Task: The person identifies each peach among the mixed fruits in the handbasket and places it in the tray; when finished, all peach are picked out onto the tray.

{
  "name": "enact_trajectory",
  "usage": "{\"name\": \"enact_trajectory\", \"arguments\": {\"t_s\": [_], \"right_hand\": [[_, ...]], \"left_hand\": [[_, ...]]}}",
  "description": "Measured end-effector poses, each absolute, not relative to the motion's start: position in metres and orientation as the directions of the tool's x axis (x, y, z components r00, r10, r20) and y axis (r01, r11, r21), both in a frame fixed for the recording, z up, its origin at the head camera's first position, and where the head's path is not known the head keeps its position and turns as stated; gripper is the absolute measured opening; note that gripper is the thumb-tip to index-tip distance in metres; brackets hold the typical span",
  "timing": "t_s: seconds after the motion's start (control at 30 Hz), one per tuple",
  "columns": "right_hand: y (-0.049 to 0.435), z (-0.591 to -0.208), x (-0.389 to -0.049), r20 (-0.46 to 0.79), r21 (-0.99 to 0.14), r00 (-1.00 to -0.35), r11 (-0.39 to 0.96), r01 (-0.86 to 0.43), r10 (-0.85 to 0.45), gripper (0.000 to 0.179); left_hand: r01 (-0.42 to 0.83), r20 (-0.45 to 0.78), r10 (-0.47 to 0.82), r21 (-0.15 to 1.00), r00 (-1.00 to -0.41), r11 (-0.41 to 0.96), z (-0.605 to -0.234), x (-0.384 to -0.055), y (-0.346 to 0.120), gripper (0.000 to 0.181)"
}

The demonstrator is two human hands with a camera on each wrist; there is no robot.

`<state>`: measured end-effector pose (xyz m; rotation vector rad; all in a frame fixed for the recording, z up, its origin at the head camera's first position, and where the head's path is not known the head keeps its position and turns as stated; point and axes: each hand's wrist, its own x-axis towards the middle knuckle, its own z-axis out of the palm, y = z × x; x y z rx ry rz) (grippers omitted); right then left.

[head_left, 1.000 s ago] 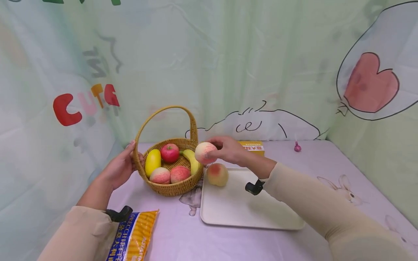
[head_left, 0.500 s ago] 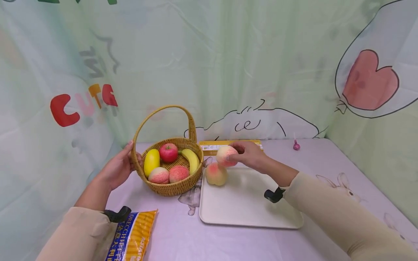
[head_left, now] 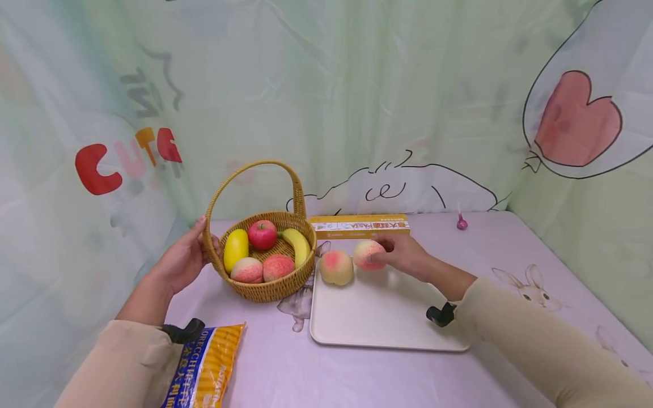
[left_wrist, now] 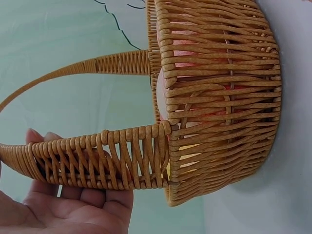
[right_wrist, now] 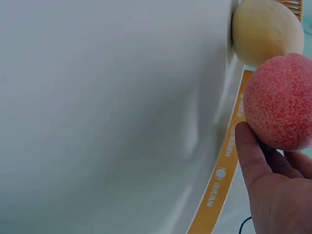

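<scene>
My left hand (head_left: 181, 259) grips the handle of a wicker basket (head_left: 270, 292) at its left side; in the left wrist view its fingers curl round the woven handle (left_wrist: 92, 161). Inside the basket lie a red apple (head_left: 262, 234), a yellow mango-like fruit (head_left: 236, 251), a banana (head_left: 298, 247) and two pinkish peaches (head_left: 278, 267). With thumb and fingers, my right hand (head_left: 410, 258) holds a pink-and-cream peach (head_left: 367, 256) over the far part of a cream tray (head_left: 377, 326). Whether this peach touches the tray I cannot tell. Beside it a yellowish peach (head_left: 336, 268) rests in the tray's far left corner.
Behind the tray lies a long yellow pasta box (head_left: 359, 226). A blue and orange pasta bag (head_left: 206, 368) is at the front left, partly under the left forearm. A small purple onion-like object (head_left: 462, 222) sits far right. Printed curtains stand around the table.
My right hand has carried the peach from the basket's right rim rightward, past the yellowish peach, and lower over the tray. The left hand stays on the basket handle.
</scene>
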<state>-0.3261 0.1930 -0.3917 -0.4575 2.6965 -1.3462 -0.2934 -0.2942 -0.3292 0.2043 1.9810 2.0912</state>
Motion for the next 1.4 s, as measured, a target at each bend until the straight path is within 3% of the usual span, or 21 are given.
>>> {"name": "enact_trajectory", "arguments": {"t_s": [0.27, 0.67, 1.0, 1.4], "right_hand": [[0.193, -0.401, -0.323, -0.015, -0.750, -0.959, 0.637, -0.175, -0.281, 0.045], [0.193, -0.398, -0.320, -0.004, -0.749, -0.952, 0.632, -0.200, -0.307, 0.052], [0.199, -0.392, -0.318, -0.042, -0.777, -0.956, 0.611, -0.152, -0.292, 0.077], [0.193, -0.371, -0.316, 0.027, -0.782, -0.949, 0.585, -0.217, -0.315, 0.076]], "left_hand": [[-0.082, -0.070, 0.273, 0.996, -0.959, -0.034, -0.331, -0.294, -0.295, 0.048], [-0.072, -0.061, 0.275, 0.997, -0.959, -0.029, -0.329, -0.294, -0.294, 0.048], [-0.072, -0.061, 0.278, 0.997, -0.959, -0.030, -0.325, -0.294, -0.293, 0.047], [-0.066, -0.058, 0.276, 0.998, -0.959, -0.019, -0.327, -0.293, -0.293, 0.048]]}}
